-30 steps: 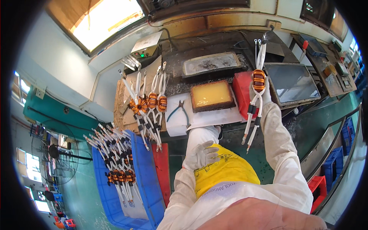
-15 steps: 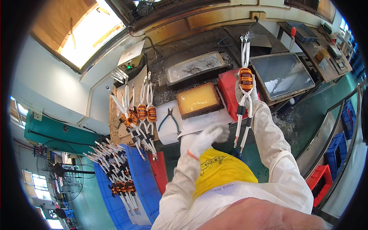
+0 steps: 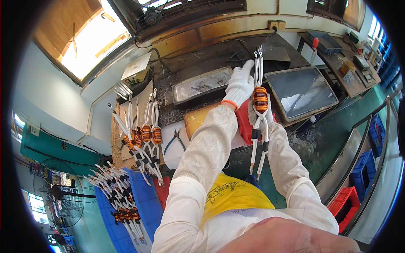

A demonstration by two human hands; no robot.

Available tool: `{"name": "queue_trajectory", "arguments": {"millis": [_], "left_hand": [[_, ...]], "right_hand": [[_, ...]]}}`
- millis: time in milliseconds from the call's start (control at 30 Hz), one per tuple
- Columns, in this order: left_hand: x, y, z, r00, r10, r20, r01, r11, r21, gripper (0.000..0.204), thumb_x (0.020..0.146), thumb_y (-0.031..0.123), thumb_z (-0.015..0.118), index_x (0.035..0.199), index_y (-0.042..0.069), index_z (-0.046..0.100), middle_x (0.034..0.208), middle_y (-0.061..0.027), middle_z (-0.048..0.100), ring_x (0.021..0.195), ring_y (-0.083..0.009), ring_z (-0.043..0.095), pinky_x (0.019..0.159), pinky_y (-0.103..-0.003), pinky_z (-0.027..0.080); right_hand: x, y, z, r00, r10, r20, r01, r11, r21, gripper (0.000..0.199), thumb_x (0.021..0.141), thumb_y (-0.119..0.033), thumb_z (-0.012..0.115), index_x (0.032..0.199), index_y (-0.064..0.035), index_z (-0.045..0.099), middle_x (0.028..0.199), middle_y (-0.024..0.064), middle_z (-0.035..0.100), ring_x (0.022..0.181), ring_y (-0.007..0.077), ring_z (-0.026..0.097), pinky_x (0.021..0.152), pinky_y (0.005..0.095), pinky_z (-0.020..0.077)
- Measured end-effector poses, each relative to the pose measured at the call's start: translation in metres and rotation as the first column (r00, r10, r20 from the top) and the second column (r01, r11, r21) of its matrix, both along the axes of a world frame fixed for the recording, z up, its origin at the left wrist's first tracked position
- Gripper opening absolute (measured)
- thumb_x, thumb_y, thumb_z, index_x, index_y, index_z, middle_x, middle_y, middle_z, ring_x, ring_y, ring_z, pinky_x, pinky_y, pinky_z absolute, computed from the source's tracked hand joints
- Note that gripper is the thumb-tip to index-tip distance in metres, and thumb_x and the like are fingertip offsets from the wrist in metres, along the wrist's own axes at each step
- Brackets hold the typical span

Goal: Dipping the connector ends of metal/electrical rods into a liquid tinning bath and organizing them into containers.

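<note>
My right hand (image 3: 270, 117), in a white glove, grips a copper-wound coil (image 3: 260, 101) and holds it upright. White sleeved leads with metal lugs rise from the coil, and two more hang down past black bands. My left hand (image 3: 239, 84), gloved with an orange band at the wrist, reaches forward just left of the upper leads. Its fingers are stretched out, with nothing seen in them. Beneath the left forearm lies a tray of yellow material (image 3: 195, 122), partly hidden. A rectangular pot with a silvery, crusted surface (image 3: 200, 87) sits beyond it.
Several finished-looking coils (image 3: 146, 134) lean at the bench's left, beside pliers (image 3: 174, 141) on white paper. A blue crate (image 3: 145, 198) full of coils stands lower left. Right of the red box (image 3: 244, 122) is a wide tray of greyish liquid (image 3: 306, 95). A metal railing (image 3: 358, 156) runs at right.
My left hand has moved forward from near my body, over the yellow tray, to beside the coil's upper leads. My right hand still holds the coil; the whole view has shifted slightly.
</note>
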State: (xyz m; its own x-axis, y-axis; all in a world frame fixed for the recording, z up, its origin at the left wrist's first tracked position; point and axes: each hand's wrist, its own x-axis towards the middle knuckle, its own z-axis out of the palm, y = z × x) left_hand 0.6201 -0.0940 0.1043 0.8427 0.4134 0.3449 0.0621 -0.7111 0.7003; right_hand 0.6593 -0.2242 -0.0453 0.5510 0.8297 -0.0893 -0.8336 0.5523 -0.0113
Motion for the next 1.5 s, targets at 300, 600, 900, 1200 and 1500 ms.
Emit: {"name": "queue_trajectory", "arguments": {"millis": [300, 600, 900, 1200, 1500], "left_hand": [[0.005, 0.000, 0.004, 0.998, -0.030, -0.057, 0.036, 0.994, 0.105, 0.040, 0.090, 0.018, 0.052, 0.130, 0.020, 0.060, 0.118, -0.0237, 0.058, 0.110, -0.0423, 0.060, 0.095, -0.048, 0.050], [-0.067, -0.023, -0.052, 0.999, -0.027, -0.044, 0.012, 0.949, -0.314, 0.056, 0.098, 0.043, 0.056, 0.137, 0.004, 0.053, 0.133, -0.0214, 0.056, 0.120, -0.0338, 0.059, 0.105, -0.037, 0.044], [-0.168, -0.072, -0.049, 0.872, -0.382, -0.306, 0.028, 0.663, -0.748, 0.060, 0.097, 0.053, 0.054, 0.131, 0.004, 0.057, 0.127, -0.0107, 0.063, 0.116, -0.0227, 0.059, 0.101, -0.035, 0.044], [-0.181, -0.137, -0.043, 0.880, -0.471, 0.058, 0.056, -0.019, -0.998, 0.036, 0.098, 0.035, 0.062, 0.115, 0.003, 0.060, 0.097, -0.0034, 0.065, 0.081, -0.0117, 0.061, 0.071, -0.025, 0.051], [-0.180, -0.163, -0.064, 0.881, -0.464, -0.090, 0.158, 0.467, -0.870, 0.033, 0.094, 0.031, 0.060, 0.109, 0.002, 0.060, 0.083, -0.0047, 0.063, 0.068, -0.0137, 0.063, 0.052, -0.026, 0.046]], "right_hand": [[-0.002, 0.005, 0.001, 0.999, -0.050, -0.018, 0.050, 0.999, 0.005, 0.046, 0.090, -0.051, 0.069, 0.106, -0.0082, 0.064, 0.091, 0.0088, 0.071, 0.081, 0.0220, 0.073, 0.066, 0.0360, 0.0646], [0.009, 0.006, -0.012, 0.988, -0.119, 0.097, 0.116, 0.992, 0.042, 0.056, 0.096, -0.057, 0.057, 0.121, -0.0069, 0.058, 0.104, 0.0095, 0.068, 0.077, 0.0212, 0.066, 0.069, 0.0306, 0.0597], [-0.012, -0.011, 0.011, 0.995, 0.032, 0.099, -0.041, 0.995, 0.091, 0.059, 0.094, -0.061, 0.057, 0.121, -0.0093, 0.061, 0.097, 0.0089, 0.072, 0.078, 0.0238, 0.072, 0.067, 0.0358, 0.0631], [-0.064, -0.042, 0.010, 0.934, 0.272, 0.233, -0.358, 0.716, 0.599, 0.058, 0.101, -0.040, 0.056, 0.151, -0.0175, 0.038, 0.123, 0.0122, 0.067, 0.107, 0.0270, 0.067, 0.092, 0.0447, 0.0563], [-0.075, -0.110, -0.006, 0.864, 0.125, 0.488, -0.018, 0.976, -0.218, 0.055, 0.104, -0.045, 0.046, 0.149, -0.0138, 0.041, 0.129, 0.0098, 0.063, 0.116, 0.0278, 0.061, 0.102, 0.0448, 0.0496]]}}
